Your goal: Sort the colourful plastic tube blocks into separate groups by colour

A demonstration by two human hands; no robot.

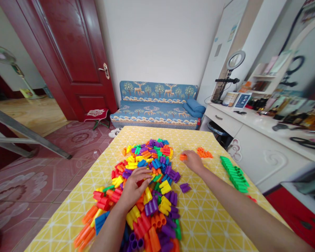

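A large heap of plastic tube-shaped building blocks [151,207] in red, orange, yellow, green, blue and purple lies on the table. Over its middle is my left hand [135,184], fingers stretched forward and thumb apart, with red pieces showing beneath. Right of the heap, my right hand [193,161] pinches an orange block [183,157] just above or on the tablecloth; which of the two I cannot tell. Beyond that hand sits a small group of orange blocks [204,153]. A row of green blocks [234,174] lines the table's right side. One purple block [185,188] lies apart from the heap.
The table [199,217] wears a yellow patterned cloth. Red bits [252,198] peek out beside my right forearm. Past the far edge stands a blue sofa [157,105]. A white dresser [252,140] flanks the right side, and a stool [96,114] is by the red door [76,52].
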